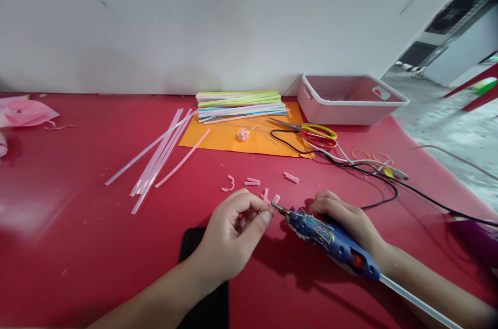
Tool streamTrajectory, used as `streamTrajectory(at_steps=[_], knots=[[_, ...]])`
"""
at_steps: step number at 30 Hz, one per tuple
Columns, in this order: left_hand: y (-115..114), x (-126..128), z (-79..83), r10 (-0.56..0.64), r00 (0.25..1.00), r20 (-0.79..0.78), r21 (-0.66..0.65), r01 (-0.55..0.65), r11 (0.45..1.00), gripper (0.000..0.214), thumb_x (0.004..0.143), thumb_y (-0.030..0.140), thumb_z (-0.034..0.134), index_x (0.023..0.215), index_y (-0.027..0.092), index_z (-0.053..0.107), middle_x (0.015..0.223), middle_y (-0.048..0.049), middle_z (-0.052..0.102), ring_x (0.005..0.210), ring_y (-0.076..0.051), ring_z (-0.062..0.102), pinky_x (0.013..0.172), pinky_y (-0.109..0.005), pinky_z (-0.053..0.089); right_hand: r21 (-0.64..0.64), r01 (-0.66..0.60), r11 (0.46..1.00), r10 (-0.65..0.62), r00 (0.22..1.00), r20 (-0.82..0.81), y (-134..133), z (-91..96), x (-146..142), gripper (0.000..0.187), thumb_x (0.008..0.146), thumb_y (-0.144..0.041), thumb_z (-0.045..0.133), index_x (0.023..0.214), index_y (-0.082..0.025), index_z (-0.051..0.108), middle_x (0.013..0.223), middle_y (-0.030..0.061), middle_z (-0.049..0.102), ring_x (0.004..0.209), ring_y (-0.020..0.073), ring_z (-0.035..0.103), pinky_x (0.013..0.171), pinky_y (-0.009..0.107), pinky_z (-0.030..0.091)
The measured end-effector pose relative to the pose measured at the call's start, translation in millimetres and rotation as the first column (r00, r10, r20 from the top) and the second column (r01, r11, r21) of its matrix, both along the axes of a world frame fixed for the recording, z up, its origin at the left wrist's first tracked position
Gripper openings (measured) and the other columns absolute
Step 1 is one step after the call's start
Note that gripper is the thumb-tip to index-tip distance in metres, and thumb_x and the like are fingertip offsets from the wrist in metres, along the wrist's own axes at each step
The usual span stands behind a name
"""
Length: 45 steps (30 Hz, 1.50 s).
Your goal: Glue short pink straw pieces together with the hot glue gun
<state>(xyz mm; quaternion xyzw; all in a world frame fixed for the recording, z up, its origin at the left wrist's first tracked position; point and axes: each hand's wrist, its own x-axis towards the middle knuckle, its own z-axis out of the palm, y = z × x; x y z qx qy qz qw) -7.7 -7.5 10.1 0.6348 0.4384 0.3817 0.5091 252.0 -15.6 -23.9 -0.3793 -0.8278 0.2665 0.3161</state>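
**Head camera: glue gun nozzle meets a pinched pink straw piece**

Head view, looking down on a red table (78,225). The left hand (233,230) is curled nearly closed, its thumb and fingertips pinched on a small pink straw piece (266,197) that is mostly hidden by the fingers. The right hand (346,220) is wrapped around a blue glue gun (330,242), whose metal nozzle points left and sits right at the left thumb tip. A clear glue stick (420,305) juts from the back of the gun.

Just beyond the hands lie more cut pink pieces (252,181). Under the left wrist is a black phone (202,287). Farther back, long clear sticks (159,158) lie fanned out beside an orange sheet (229,139), which carries a stack of coloured straws (241,106) and scissors (315,133). A white bin (350,106) stands to the right, and black cables (373,173) trail across the table.
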Motion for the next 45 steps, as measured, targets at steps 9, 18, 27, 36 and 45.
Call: streamTrajectory(at_steps=[9,18,27,36,45], knots=[[-0.1,0.1,0.7,0.008,1.0,0.012,-0.002,-0.008,1.0,0.017,0.09,0.028,0.056,0.078,0.016,0.061,0.071,0.0001,0.051,0.059,-0.01,0.045,0.053,-0.022,0.037,-0.025,0.034,0.999,-0.034,0.999,-0.031,-1.4,-0.7,-1.9,0.017,0.088,-0.039,0.057,0.096,-0.024,0.055,0.082,0.0053,0.06,0.074,0.0202,0.053,0.067,0.033,0.043],[0.6,0.4,0.6,-0.001,1.0,0.006,-0.006,0.001,1.0,0.017,0.09,0.029,0.057,0.079,0.016,0.062,0.071,0.0004,0.051,0.059,-0.01,0.045,0.053,-0.022,0.037,-0.023,0.056,0.998,-0.057,0.998,-0.028,-1.5,0.0,-1.3,0.016,0.087,-0.038,0.059,0.095,-0.025,0.056,0.08,0.0035,0.059,0.073,0.0189,0.053,0.066,0.031,0.043],[0.4,-0.1,1.3,0.01,1.0,0.008,0.002,-0.01,1.0,0.017,0.09,0.028,0.057,0.078,0.017,0.061,0.072,-0.0001,0.052,0.06,-0.011,0.046,0.054,-0.023,0.038,-0.015,0.073,0.997,-0.073,0.997,-0.02,-2.3,-0.6,-1.5,0.019,0.087,-0.042,0.059,0.095,-0.025,0.057,0.08,0.0048,0.061,0.073,0.0202,0.054,0.067,0.033,0.044],[2.2,0.3,1.2,0.009,1.0,0.03,-0.012,-0.009,1.0,0.017,0.09,0.029,0.056,0.079,0.017,0.06,0.073,0.0001,0.05,0.061,-0.012,0.045,0.054,-0.024,0.037,0.007,0.084,0.996,-0.084,0.996,-0.036,-2.8,-2.0,0.6,0.022,0.083,-0.037,0.064,0.1,-0.026,0.055,0.083,0.0035,0.059,0.075,0.0194,0.054,0.067,0.031,0.044],[2.9,0.7,0.3,-0.002,0.994,0.105,-0.143,0.017,0.99,0.017,0.087,0.031,0.059,0.078,0.017,0.058,0.071,0.0009,0.049,0.063,-0.012,0.044,0.058,-0.025,0.036,0.039,0.065,0.997,-0.062,0.996,-0.059,-2.4,-0.4,3.5,0.02,0.083,-0.03,0.063,0.099,-0.026,0.053,0.081,0.0029,0.057,0.072,0.0193,0.055,0.063,0.031,0.044]])
